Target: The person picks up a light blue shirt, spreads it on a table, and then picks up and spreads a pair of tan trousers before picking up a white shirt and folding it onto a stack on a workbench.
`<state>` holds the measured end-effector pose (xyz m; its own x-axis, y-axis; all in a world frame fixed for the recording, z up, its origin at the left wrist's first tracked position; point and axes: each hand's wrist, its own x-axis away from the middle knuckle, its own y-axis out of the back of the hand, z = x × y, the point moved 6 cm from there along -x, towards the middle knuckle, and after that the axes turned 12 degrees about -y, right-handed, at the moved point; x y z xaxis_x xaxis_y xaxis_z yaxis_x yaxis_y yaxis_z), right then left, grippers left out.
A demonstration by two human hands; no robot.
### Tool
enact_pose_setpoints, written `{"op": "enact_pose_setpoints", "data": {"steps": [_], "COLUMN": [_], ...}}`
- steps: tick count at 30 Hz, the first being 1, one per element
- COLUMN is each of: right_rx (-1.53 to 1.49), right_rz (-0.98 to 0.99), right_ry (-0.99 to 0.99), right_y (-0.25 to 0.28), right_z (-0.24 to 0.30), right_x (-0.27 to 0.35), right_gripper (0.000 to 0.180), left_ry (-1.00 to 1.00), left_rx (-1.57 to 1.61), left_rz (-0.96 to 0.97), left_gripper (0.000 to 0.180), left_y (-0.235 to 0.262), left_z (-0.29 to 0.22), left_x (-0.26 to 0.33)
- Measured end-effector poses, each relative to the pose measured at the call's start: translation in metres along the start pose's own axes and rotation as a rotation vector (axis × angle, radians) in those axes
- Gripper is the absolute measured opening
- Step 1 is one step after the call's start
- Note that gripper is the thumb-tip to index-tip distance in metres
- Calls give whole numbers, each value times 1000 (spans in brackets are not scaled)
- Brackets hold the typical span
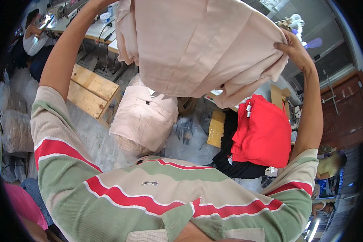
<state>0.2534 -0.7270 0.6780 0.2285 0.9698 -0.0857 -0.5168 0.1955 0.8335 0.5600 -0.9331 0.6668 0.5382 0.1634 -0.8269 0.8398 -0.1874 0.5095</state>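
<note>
A pale pink garment is lifted up in front of me, spread wide between my raised arms; whether it is a shirt or something else I cannot make out. My right hand pinches its right edge, thumb on the near side. The left arm reaches up past the top edge, so just the base of my left hand shows beside the cloth, its fingers out of the picture. Below the garment sits a rounded pile of pale pink garments. To its right, folded red garments lie over black cloth.
A wooden bench stands at the left, near a white worktable where a person sits. Clear plastic bags and a yellow packet lie between the piles. More people are at the right, and pink clothing shows lower left.
</note>
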Motion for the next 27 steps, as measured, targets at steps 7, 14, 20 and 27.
{"op": "enact_pose_setpoints", "data": {"steps": [7, 14, 20, 27], "right_rx": [88, 189, 129, -6], "right_rz": [-119, -109, -163, -122], "right_ry": [-12, -167, -166, -237], "right_y": [68, 70, 107, 124], "right_z": [15, -58, -45, -66], "right_x": [57, 108, 135, 150], "right_gripper": [36, 24, 32, 37], "left_ry": [-130, -115, -169, -124], "left_rx": [-244, -215, -338, -226], "left_rz": [-48, 92, 38, 88], "left_gripper": [22, 26, 28, 28], "left_y": [19, -2, 5, -17], "left_z": [-62, -79, -80, -96], "left_x": [-57, -82, -93, -98]}}
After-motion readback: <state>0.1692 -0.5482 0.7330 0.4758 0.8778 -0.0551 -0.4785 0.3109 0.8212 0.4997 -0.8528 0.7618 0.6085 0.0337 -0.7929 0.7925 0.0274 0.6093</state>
